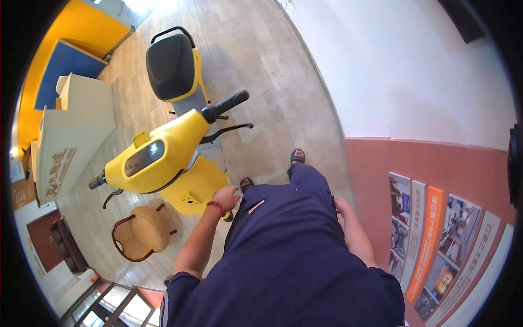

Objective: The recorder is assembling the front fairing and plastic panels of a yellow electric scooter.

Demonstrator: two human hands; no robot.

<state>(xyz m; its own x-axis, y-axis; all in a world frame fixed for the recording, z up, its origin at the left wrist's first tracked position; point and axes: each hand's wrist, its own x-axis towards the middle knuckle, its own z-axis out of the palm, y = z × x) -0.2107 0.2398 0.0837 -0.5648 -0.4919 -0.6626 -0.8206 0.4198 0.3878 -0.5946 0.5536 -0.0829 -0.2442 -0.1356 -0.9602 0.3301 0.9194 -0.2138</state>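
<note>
My left hand (226,200), with a red bead bracelet (216,206) at the wrist, hangs beside my left thigh. Its fingers are loosely bent and a little apart, with nothing seen in them. Just ahead and to the left stands a yellow electric scooter (188,182), nearest to this hand but not visibly gripped. Its black handlebar grip (233,102) and brake lever (231,131) point toward the upper right; the black seat (170,66) lies farther off. At the side of my dark blue trousers (294,210), my right hand (341,207) is partly covered, its fingers mostly hidden.
A woven chair (144,234) with a wooden frame stands left of the scooter. Beyond it is a pale counter (81,136). Along my right runs a wall, white and reddish (368,169), with picture panels (430,234). The floor (267,71) is wood-patterned.
</note>
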